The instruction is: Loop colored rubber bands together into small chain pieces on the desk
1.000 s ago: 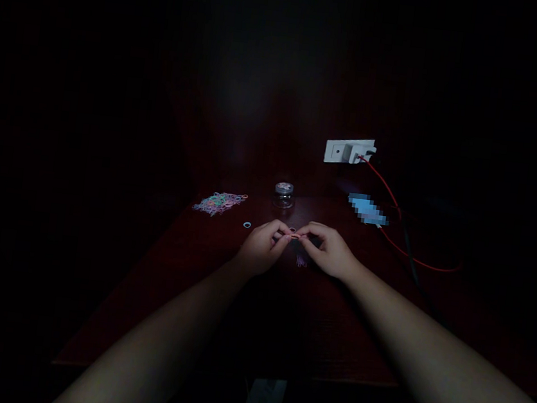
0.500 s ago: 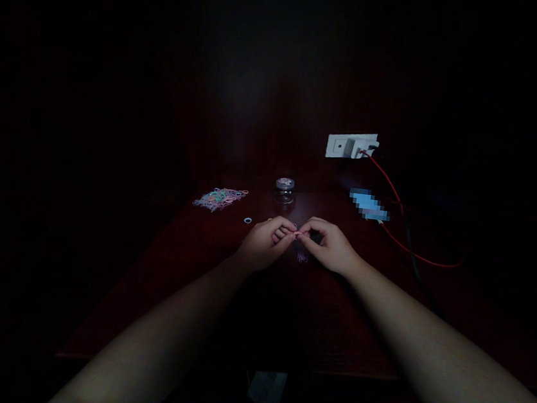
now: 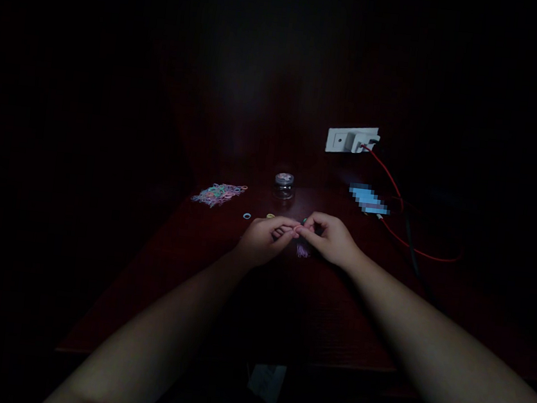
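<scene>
My left hand [image 3: 264, 240] and my right hand [image 3: 332, 238] meet over the dark red table, fingertips pinched together. Between them is a small pinkish-orange band [image 3: 297, 229], which both hold. Just below the fingertips, a little bunch of purple bands [image 3: 302, 250] lies on the table. A yellow band [image 3: 271, 216] shows behind my left hand, and a blue band [image 3: 247, 216] lies to its left. Farther left is a loose pile of pastel bands [image 3: 219, 194]. The fingers partly hide a dark green thing near my right index finger.
A clear round jar [image 3: 284, 185] with a lid stands behind the hands. At the right lies a blurred-out blue phone-like object [image 3: 368, 199] with a red cable [image 3: 430, 256]. A white wall socket [image 3: 338, 140] holds a plug, and a black cable runs down beside it.
The view has tilted slightly, so things sit a little higher. The fingertips have drawn closer together around the band, and the yellow band behind my left hand shows more.
</scene>
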Tool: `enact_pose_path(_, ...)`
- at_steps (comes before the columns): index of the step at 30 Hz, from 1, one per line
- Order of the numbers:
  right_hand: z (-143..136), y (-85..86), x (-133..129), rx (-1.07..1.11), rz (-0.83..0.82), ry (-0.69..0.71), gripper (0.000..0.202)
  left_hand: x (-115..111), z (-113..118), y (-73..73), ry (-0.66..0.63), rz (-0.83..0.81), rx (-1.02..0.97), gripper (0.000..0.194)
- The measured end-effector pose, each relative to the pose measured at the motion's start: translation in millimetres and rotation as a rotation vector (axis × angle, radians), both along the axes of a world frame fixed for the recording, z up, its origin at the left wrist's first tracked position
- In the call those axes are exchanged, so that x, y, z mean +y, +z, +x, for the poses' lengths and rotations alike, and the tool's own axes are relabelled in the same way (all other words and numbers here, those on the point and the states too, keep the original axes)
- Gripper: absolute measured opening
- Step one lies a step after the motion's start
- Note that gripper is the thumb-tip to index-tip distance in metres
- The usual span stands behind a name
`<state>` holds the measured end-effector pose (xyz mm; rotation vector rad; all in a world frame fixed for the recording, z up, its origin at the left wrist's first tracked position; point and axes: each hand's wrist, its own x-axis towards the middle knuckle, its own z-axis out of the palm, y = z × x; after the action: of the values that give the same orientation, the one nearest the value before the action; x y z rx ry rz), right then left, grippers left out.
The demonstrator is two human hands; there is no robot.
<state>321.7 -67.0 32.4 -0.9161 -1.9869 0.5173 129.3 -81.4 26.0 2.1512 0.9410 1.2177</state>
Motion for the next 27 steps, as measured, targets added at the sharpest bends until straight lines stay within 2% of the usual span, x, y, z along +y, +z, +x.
enact_pose_path(6, -0.2, -0.3, 0.0, 0.002, -0.016, 0.004, 0.029, -5.4, -0.5, 7.2, 0.025, 0.096, 0.063, 0.024)
enact_pose_path(12, -0.7, 0.5, -0.7, 0.013, -0.027, 0.000, 0.027, -5.9, -1.1, 7.6, -0.003, 0.124, 0.061, 0.027)
enact_pose_path(20, -2.0, 0.4, -2.9, -0.021, -0.033, 0.048, 0.024, -5.4, -1.2, 7.0, -0.043, 0.049, 0.075, 0.023)
enact_pose_path(27, -2.1, 2.0, -4.5, -0.018, -0.045, 0.055, 0.023, -5.3, -1.5, 7.4, -0.038, 0.073, 0.107, 0.027)
